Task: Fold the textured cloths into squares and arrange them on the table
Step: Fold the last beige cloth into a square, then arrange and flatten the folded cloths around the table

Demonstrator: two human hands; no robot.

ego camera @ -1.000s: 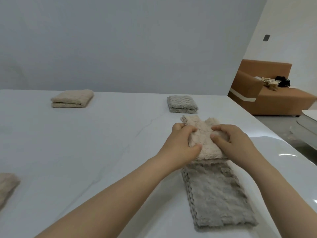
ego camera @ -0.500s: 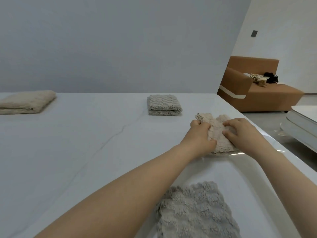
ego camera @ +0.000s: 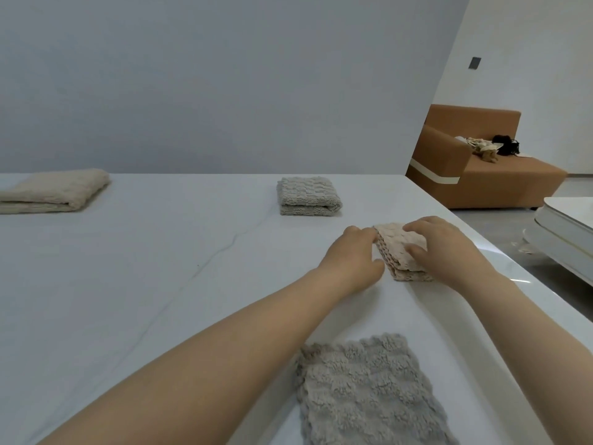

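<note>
Head view: near-right of the folded grey cloth (ego camera: 308, 195), left hand (ego camera: 356, 252) pinches the edge of the beige cloth (ego camera: 399, 252), right hand (ego camera: 449, 248) clasps its top; advise aligning layers, then pressing flat.

open tabletop (ego camera: 134, 284) left of forearms (ego camera: 244, 342), unfolded grey cloth (ego camera: 369, 393) between them
</note>
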